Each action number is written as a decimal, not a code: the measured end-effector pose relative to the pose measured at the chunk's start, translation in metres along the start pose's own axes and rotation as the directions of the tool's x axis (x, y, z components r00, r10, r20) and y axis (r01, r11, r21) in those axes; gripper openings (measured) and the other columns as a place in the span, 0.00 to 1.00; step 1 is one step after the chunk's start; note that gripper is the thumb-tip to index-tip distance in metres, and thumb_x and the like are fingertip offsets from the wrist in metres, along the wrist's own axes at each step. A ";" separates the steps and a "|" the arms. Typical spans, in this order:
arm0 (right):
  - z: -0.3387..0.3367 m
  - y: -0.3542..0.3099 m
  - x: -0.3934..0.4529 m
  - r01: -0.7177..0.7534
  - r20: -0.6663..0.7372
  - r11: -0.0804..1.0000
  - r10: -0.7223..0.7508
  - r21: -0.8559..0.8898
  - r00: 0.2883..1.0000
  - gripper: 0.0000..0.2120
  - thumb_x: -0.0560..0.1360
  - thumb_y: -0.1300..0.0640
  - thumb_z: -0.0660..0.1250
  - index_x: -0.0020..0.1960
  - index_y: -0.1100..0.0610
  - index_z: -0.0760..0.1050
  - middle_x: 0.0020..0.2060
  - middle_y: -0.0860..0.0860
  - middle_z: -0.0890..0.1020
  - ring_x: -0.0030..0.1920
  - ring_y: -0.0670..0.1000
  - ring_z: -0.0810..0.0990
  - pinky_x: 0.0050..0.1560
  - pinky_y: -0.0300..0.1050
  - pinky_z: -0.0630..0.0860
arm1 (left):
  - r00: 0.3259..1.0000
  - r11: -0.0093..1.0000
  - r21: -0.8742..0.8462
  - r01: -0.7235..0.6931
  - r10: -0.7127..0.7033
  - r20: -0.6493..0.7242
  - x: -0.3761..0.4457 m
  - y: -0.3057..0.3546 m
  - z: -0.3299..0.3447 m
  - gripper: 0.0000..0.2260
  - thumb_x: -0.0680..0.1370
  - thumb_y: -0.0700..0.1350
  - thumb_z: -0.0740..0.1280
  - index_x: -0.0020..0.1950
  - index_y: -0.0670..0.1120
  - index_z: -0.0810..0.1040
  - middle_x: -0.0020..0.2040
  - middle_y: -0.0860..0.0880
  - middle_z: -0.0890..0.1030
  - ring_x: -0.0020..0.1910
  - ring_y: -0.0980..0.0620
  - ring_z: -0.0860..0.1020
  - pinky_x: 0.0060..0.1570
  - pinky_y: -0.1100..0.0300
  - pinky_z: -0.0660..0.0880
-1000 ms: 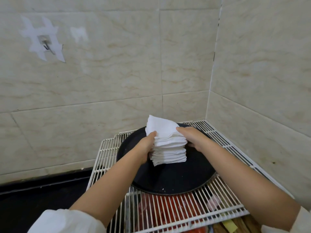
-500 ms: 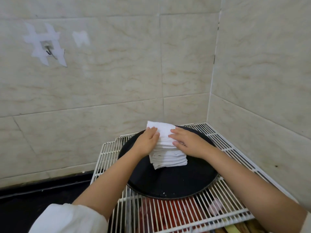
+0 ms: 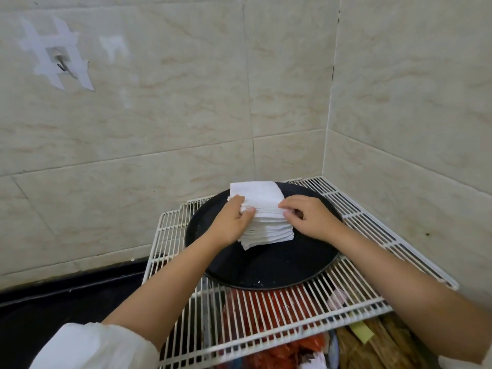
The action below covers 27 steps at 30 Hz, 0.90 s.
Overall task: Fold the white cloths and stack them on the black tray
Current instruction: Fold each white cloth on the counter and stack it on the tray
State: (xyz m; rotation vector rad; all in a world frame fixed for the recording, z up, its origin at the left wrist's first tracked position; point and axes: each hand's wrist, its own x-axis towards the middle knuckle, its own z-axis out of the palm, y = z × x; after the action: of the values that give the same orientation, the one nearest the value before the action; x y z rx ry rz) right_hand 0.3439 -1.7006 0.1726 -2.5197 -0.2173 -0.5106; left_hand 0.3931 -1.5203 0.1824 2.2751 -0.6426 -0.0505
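A tall stack of folded white cloths [image 3: 262, 217] stands on the round black tray [image 3: 269, 270], toward its back half. My left hand [image 3: 231, 222] presses against the stack's left side, fingers curled at the upper layers. On the stack's right side my right hand [image 3: 308, 219] pinches the upper layers with its fingertips. Both hands bracket the stack, which leans slightly toward the wall at the top.
The tray rests on a white wire rack [image 3: 292, 323] set in a tiled corner. Red and orange bags [image 3: 266, 350] lie below the rack. A taped hook [image 3: 60, 62] is on the left wall; a black counter [image 3: 66, 302] runs at the lower left.
Both hands slid from the top of the stack to its sides, and the top cloth lies flatter. The view shifted slightly.
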 end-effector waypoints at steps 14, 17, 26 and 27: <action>0.005 -0.004 0.027 -0.458 0.174 0.804 0.424 0.379 0.889 0.21 0.78 0.54 0.58 0.69 0.59 0.65 0.63 0.55 0.74 0.63 0.53 0.72 0.63 0.46 0.68 | 0.997 0.962 -0.264 0.074 -0.078 -0.007 -0.008 -0.007 0.003 0.26 0.80 0.48 0.59 0.75 0.45 0.54 0.69 0.48 0.70 0.67 0.49 0.70 0.66 0.57 0.67; 0.015 -0.002 0.024 -0.449 0.168 0.808 0.417 0.382 0.893 0.20 0.78 0.54 0.58 0.67 0.61 0.68 0.59 0.53 0.75 0.58 0.49 0.72 0.57 0.42 0.65 | 0.995 0.965 -0.243 0.096 -0.099 0.000 -0.010 -0.012 0.005 0.27 0.81 0.49 0.56 0.77 0.47 0.49 0.73 0.46 0.66 0.70 0.48 0.67 0.70 0.52 0.64; 0.014 -0.005 0.013 -0.405 0.074 0.728 0.441 0.554 0.894 0.19 0.76 0.55 0.62 0.65 0.60 0.71 0.64 0.57 0.75 0.63 0.57 0.74 0.67 0.60 0.69 | 0.997 0.971 -0.235 0.035 -0.051 -0.064 -0.022 -0.010 0.006 0.23 0.82 0.46 0.55 0.76 0.46 0.54 0.67 0.47 0.73 0.61 0.52 0.72 0.58 0.62 0.67; 0.013 -0.008 0.010 -0.411 0.070 0.716 0.454 0.564 0.888 0.18 0.76 0.55 0.62 0.65 0.60 0.71 0.63 0.57 0.76 0.63 0.56 0.74 0.66 0.59 0.70 | 0.997 0.972 -0.234 0.033 -0.049 -0.063 -0.022 -0.010 0.007 0.23 0.82 0.46 0.55 0.76 0.46 0.55 0.67 0.46 0.73 0.62 0.51 0.72 0.58 0.61 0.68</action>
State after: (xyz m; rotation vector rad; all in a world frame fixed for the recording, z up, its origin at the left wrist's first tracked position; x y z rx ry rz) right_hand 0.3550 -1.6867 0.1702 -1.8663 0.2291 -0.2842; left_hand 0.3764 -1.5089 0.1669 2.0545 -0.5244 -0.0645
